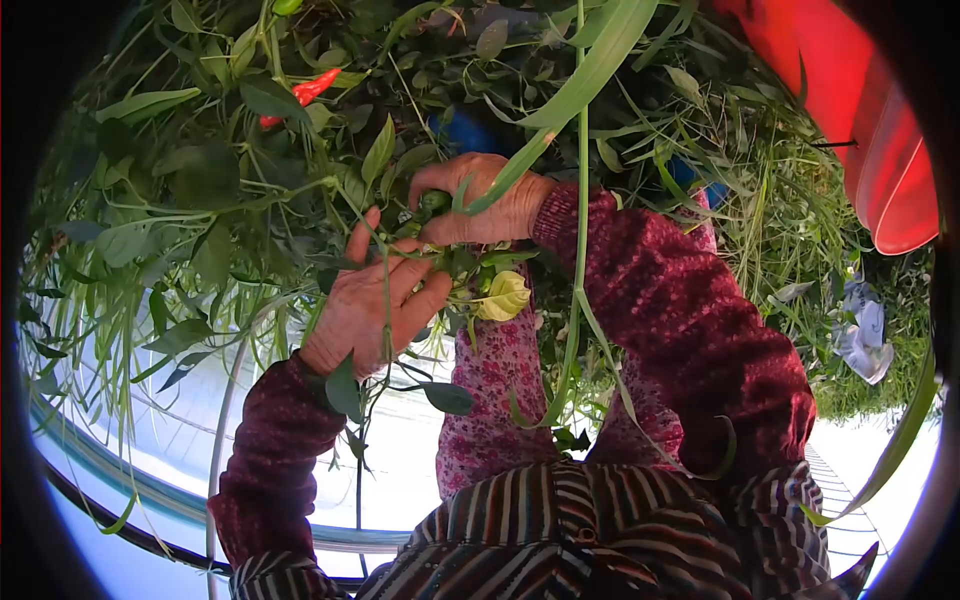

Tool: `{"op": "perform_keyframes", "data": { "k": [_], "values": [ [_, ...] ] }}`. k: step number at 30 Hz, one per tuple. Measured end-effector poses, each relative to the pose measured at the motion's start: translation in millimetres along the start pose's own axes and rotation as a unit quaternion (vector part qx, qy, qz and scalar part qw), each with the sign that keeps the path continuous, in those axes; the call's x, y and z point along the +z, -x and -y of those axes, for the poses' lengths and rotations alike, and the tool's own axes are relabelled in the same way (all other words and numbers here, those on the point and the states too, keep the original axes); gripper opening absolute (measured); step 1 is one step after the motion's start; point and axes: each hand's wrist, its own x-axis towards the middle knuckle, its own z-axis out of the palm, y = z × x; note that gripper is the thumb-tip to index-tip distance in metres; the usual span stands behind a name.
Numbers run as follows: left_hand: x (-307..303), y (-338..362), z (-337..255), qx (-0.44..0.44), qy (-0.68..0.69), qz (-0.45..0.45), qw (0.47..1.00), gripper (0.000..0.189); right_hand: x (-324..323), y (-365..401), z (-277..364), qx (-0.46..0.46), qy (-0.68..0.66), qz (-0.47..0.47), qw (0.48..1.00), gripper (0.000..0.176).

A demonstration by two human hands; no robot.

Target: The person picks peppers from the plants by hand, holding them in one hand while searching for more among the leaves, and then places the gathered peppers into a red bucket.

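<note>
Among the leaves of a pepper plant, my right hand (490, 200) curls its thumb and fingers around a small green pepper (435, 203). My left hand (375, 305) is just below and to the left, its fingertips bent in against the stems close to my right thumb. One of its fingers points up, and what the others pinch is hidden by leaves and fingers. A yellowing leaf (503, 296) hangs to the right of my left hand. Higher up on the left, a red pepper (314, 88) hangs on the plant.
A large red object (860, 120) stands at the upper right. Below it, a crumpled clear plastic piece (864, 335) lies on the grass. A long green blade (583, 200) crosses in front of my right wrist. A curved pole (228, 420) rises at the lower left.
</note>
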Motion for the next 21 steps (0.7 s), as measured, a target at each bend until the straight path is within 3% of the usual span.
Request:
{"op": "perform_keyframes", "data": {
  "k": [2, 5, 7, 10, 11, 12, 16, 18, 21],
  "values": [
    [-1.7, 0.5, -1.9, 0.004, 0.001, -0.011, 1.000, 0.020, 10.4, -10.2, -11.7, 0.002, -0.031, 0.026, 0.999, 0.045],
    [-4.0, 1.1, -3.5, 0.002, 0.022, -0.040, 0.999, 0.023, 17.3, -22.5, -23.1, -0.084, -0.066, 0.037, 0.994, 0.056],
    [-3.5, 3.2, -1.4, 0.005, 0.026, -0.046, 0.999, 0.024, 5.6, -9.6, -8.4, 0.027, -0.158, 0.174, 0.972, 0.059],
    [-2.4, 4.1, -1.6, 0.011, 0.031, -0.048, 0.998, 0.025, 1.9, -5.3, -1.8, 0.021, -0.135, 0.178, 0.974, 0.060],
    [-2.6, 3.3, -1.8, 0.015, 0.037, -0.052, 0.998, 0.025, 11.8, -10.4, -11.8, -0.039, -0.115, 0.138, 0.983, 0.054],
    [-2.7, 2.3, -1.5, 0.018, 0.042, -0.057, 0.997, 0.025, 16.8, -13.2, -15.3, -0.040, -0.113, 0.138, 0.983, 0.054],
    [-2.1, 1.7, -1.0, 0.017, 0.048, -0.058, 0.997, 0.026, 23.7, -9.1, -19.2, 0.026, -0.193, 0.146, 0.970, 0.050],
    [-1.1, 1.5, 1.2, 0.025, 0.041, -0.067, 0.997, 0.025, 16.4, 2.6, -11.5, 0.045, -0.223, 0.097, 0.969, 0.047],
    [-2.1, 1.2, 5.4, 0.025, 0.031, -0.013, 0.999, 0.024, 8.3, 12.1, -4.7, 0.042, -0.108, 0.063, 0.991, 0.045]
  ]
}}
